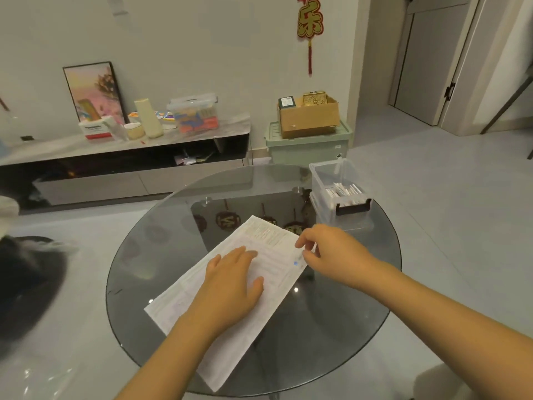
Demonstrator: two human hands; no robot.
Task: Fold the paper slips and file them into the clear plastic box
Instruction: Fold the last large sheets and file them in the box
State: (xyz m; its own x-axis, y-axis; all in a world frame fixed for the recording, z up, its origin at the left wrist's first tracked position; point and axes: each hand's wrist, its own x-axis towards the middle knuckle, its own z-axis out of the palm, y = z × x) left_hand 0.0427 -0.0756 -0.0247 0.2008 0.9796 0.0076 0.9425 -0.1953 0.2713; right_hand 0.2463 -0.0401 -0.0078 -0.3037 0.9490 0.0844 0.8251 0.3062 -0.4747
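On the round glass table point(161, 235), a printed paper sheet point(271, 241) lies under the flat, straight-fingered left hand point(230, 284); the right hand point(331, 252) pinches its far edge. Behind sits the clear plastic box point(331, 174) holding folded slips point(343, 190); print unreadable.

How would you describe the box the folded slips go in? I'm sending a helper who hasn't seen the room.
Find the round glass table. At its far right edge stands a small clear plastic box with white folded slips inside. Its dark clip at the front sets it apart from the bigger lidded box on the low cabinet.
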